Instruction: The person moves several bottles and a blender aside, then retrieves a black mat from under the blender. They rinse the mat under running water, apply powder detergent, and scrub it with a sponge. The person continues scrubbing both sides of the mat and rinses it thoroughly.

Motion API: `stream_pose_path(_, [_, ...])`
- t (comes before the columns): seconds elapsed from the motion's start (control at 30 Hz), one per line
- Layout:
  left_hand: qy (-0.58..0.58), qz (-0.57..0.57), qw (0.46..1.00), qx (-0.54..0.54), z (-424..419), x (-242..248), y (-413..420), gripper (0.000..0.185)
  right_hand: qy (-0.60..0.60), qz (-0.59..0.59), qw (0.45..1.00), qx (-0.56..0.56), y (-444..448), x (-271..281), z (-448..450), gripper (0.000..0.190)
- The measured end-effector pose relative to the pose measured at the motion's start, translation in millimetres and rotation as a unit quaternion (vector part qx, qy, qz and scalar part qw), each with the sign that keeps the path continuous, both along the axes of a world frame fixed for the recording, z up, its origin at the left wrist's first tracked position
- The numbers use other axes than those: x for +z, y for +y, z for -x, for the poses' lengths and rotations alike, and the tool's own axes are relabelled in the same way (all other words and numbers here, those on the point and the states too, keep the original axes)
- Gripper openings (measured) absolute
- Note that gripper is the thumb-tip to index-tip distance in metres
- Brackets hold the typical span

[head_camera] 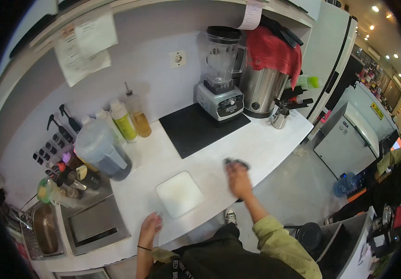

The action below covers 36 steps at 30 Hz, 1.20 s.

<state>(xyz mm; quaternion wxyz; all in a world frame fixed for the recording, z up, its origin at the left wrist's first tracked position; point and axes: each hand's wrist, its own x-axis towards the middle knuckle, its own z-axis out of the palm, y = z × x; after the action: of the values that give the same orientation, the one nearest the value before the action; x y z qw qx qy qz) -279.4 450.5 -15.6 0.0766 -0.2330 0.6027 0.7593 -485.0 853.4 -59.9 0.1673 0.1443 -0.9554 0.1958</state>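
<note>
My right hand [239, 183] is on a dark, blurred thing, apparently a folded cloth [241, 162], at the front right of the white counter. To the left of it sits a square white container [180, 194], apparently covered by a pale lid. My left hand [150, 225] is just left of that container, near the counter's front edge. Its fingers are loosely bent and apart, with nothing visible in them.
A blender [221, 73] stands on a black mat [183, 134]. Right of it are a steel urn [261, 90] under a red cloth [273, 48] and a small steel pitcher [280, 118]. Bottles [125, 122], a large lidded pitcher [102, 150] and a sink [45, 228] are leftward. Another person [392, 171] stands far right.
</note>
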Motion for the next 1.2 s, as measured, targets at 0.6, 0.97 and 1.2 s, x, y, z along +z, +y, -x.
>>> stream_pose_path(0.6, [-0.025, -0.028, 0.985, 0.166, 74.8, -32.4, 51.7, 0.045, -0.029, 0.184, 0.967, 0.174, 75.5, -2.6, 117.7, 0.040])
stream_pose_path(0.97, [-0.052, 0.121, 0.938, 0.320, -8.9, -94.7, -93.6, 0.055, 0.161, -0.005, 0.954, -0.251, 475.4, -35.6, 270.7, 0.040])
stream_pose_path(1.2, [-0.217, 0.368, 0.871, 0.244, 32.3, -66.2, -103.9, 0.046, 0.179, 0.260, 0.883, -0.347, 445.9, -35.4, 286.9, 0.047])
